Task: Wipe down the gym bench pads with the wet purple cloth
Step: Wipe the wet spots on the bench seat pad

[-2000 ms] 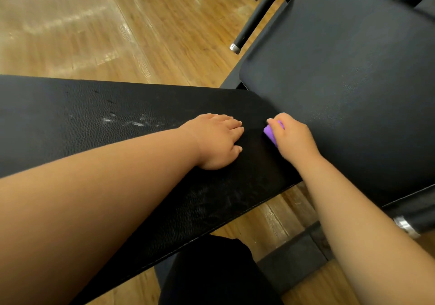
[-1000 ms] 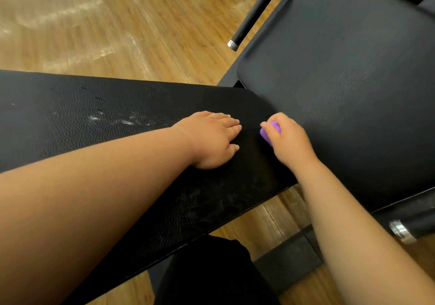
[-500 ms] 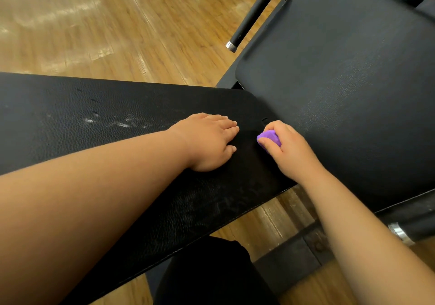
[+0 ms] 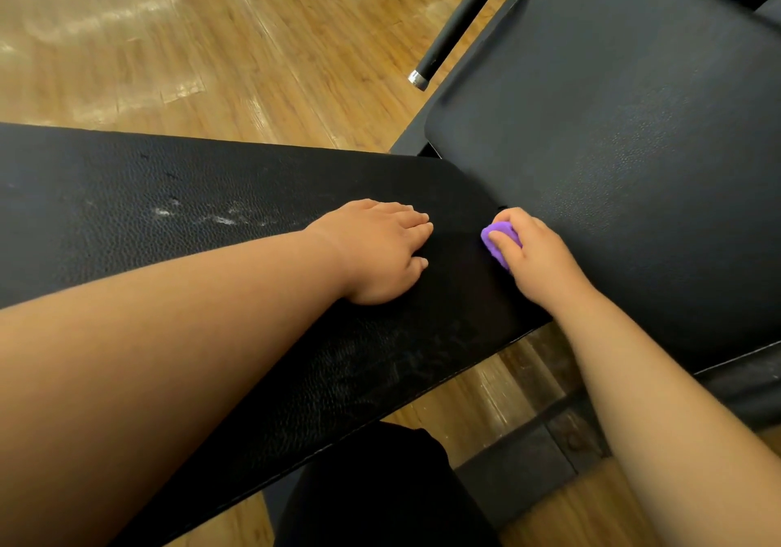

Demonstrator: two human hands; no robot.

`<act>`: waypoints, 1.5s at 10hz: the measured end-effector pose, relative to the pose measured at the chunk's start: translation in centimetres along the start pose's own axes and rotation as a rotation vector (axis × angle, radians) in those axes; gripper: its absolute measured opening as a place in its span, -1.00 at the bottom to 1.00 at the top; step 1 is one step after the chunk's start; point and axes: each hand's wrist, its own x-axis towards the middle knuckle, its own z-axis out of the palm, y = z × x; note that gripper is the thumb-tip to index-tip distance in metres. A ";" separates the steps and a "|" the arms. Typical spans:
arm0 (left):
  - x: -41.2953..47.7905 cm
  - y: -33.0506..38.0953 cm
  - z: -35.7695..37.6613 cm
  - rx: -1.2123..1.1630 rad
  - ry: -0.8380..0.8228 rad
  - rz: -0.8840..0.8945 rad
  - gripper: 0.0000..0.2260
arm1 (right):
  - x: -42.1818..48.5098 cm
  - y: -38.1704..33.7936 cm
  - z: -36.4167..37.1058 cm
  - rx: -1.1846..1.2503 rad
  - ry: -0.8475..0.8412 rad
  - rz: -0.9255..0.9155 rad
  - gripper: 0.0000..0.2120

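**Purple cloth wadded in the right hand at the seam between two pads**

The small, bunched purple cloth [image 4: 498, 246] is gripped in the right hand [image 4: 539, 261]. The fingers are curled round it, so only its left part is shown. It is pressed onto the right-hand end of the long, black, grained leatherette bench pad [image 4: 169, 225], just beside the seam where the wider, tilted black backrest pad [image 4: 613, 145] begins. The left hand [image 4: 380, 250] is laid flat on the long pad with its fingers straight and together and nothing held. It lies near the cloth but apart from it.

The cloth is judged to be soft, light and limp. Being wet, it can be expected to compress easily and to slide over the smooth upholstery rather than drag. It is best taken as a wad under palm and fingers, so that pressure is spread and no loose corner is trailed.

Whitish scuff marks [image 4: 219, 217] are seen further left on the long pad, well apart from the cloth, and are judged not yet wiped. A black padded handle with a chrome end cap [image 4: 458, 22] is seen beside the backrest pad, over the wooden plank floor [image 4: 211, 39].
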 end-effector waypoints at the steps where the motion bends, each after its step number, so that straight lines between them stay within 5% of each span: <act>1: 0.0 0.0 0.0 0.000 0.000 0.001 -0.49 | 2.0 0.7 0.1 0.005 0.076 0.158 -0.82; 2: 0.1 -0.1 0.0 0.003 0.002 0.005 -0.49 | 2.3 -0.2 0.6 0.002 0.099 0.228 -0.79; 4: 0.1 -0.1 0.1 -0.003 -0.002 0.005 -0.49 | 0.5 -0.9 0.6 0.006 0.007 -0.005 -0.85; 6: 0.2 -0.1 0.2 0.007 0.009 0.009 -0.49 | 3.3 0.0 0.7 0.052 0.103 0.245 -0.80; 8: 0.2 -0.2 0.1 0.002 -0.004 0.004 -0.49 | 1.3 -0.9 0.7 0.066 0.048 0.007 -0.87; 10: 0.2 -0.1 0.1 0.010 0.000 0.005 -0.49 | 4.2 0.0 0.8 -0.021 0.141 0.311 -0.77; 12: 0.3 -0.1 0.2 0.015 0.000 0.002 -0.49 | 2.2 -0.7 0.8 0.050 0.046 0.038 -0.88; 14: 0.3 -0.1 0.2 0.017 0.009 0.003 -0.49 | 4.0 0.1 0.9 0.061 0.152 0.253 -0.77; 15: 0.2 0.1 0.2 0.021 0.010 -0.001 -0.50 | 2.4 -1.6 1.3 0.086 0.105 0.097 -0.84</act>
